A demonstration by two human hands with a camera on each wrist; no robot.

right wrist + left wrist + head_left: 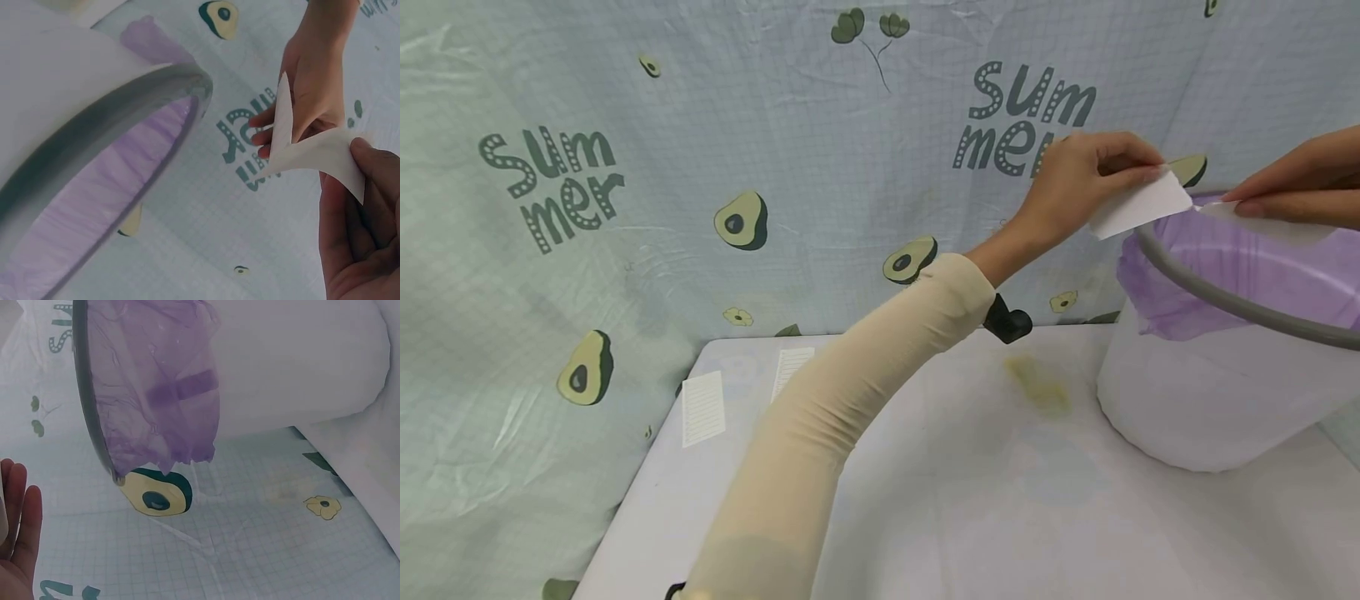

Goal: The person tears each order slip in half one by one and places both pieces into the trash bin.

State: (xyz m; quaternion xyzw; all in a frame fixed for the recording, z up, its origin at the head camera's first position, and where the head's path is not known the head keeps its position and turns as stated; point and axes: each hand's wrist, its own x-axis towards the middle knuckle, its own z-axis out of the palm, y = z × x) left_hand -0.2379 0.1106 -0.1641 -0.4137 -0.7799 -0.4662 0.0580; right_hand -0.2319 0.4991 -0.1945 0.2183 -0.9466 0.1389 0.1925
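Observation:
Over the bin's rim, both hands hold a small white sheet of paper (1142, 204). My left hand (1071, 179) pinches one part of it between thumb and fingers. The other part is pinched by my right hand (1311, 183), at the right edge of the head view. Between the hands the two parts meet at a narrow, ragged point. In the right wrist view the paper (322, 150) forms a V, with my right thumb pressed on its near end. Only the fingers (28, 525) of my left hand show at the left wrist view's edge.
A white bin (1202, 400) with a grey rim ring (1232, 302) and a purple liner bag (1180, 308) stands at the right on the white table (970, 500). Two lined slips, one (703, 408) in full view, lie at the left. Behind hangs an avocado-print sheet (820, 167); a black object (1009, 323) lies near it.

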